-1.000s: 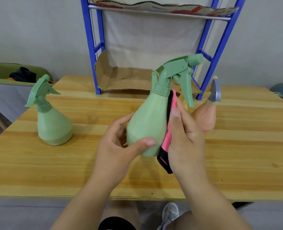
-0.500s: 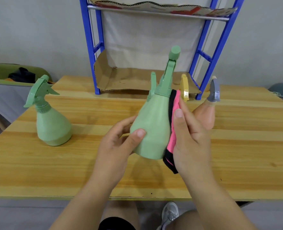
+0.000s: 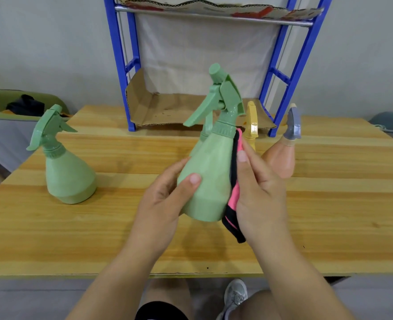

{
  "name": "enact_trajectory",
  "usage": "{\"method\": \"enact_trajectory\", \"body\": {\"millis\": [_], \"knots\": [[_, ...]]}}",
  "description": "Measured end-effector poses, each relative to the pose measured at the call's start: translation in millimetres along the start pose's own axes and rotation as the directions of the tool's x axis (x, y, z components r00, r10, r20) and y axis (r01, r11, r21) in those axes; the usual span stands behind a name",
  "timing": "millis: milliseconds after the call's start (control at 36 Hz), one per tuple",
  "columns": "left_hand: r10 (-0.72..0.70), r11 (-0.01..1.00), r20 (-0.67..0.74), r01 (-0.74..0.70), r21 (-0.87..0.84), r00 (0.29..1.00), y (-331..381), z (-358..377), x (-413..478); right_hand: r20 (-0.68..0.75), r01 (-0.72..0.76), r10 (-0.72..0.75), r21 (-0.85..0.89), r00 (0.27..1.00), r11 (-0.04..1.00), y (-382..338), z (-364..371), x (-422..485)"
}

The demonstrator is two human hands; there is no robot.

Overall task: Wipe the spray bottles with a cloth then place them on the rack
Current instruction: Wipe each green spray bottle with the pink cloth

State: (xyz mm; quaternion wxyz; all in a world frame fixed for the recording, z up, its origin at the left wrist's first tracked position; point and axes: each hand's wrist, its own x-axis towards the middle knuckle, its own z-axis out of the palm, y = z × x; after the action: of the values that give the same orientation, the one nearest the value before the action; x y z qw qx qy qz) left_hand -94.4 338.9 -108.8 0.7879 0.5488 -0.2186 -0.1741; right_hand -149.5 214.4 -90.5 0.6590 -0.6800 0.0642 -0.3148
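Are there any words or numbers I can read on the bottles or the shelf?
None can be read.
Red print on the cardboard on top of the blue rack: too blurred to read.
Held green spray bottle and pink cloth: no label or writing shows.

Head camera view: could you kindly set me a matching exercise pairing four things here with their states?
1. centre green plastic spray bottle
2. far-left green plastic spray bottle
3. pink cloth with black edging
4. peach plastic spray bottle with grey trigger

A. partly hidden behind the right hand
B. gripped by the left hand
C. stands untouched, in full view
D. pressed against a bottle by the right hand

Pairs: 1-B, 2-C, 3-D, 4-A.
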Motion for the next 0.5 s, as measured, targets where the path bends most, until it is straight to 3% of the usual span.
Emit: {"method": "enact_trajectory", "body": {"millis": [194, 250, 389, 500], "knots": [[0.041, 0.986, 0.048, -0.048, 0.159, 0.998, -3.3, -5.7, -0.1, -0.017, 0.082, -0.086, -0.191, 0.996, 0.978, 6.2, 4.3, 0.3], [0.069, 0.986, 0.02, -0.071, 0.148, 0.997, -3.1, -7.1, -0.5, 0.007, 0.067, -0.067, -0.16, 0.998, 0.985, 5.3, 3.8, 1.6], [-0.01, 0.997, -0.023, 0.008, -0.081, 1.0, -0.1, -9.3, -2.4, 0.087, -0.058, 0.05, 0.084, 0.995, 0.995, -4.4, -0.6, 4.7], [-0.031, 0.995, -0.018, 0.029, -0.098, 0.999, -1.5, -8.0, -1.9, 0.079, -0.083, 0.074, 0.12, 0.994, 0.989, -5.2, -1.3, 4.3]]}}
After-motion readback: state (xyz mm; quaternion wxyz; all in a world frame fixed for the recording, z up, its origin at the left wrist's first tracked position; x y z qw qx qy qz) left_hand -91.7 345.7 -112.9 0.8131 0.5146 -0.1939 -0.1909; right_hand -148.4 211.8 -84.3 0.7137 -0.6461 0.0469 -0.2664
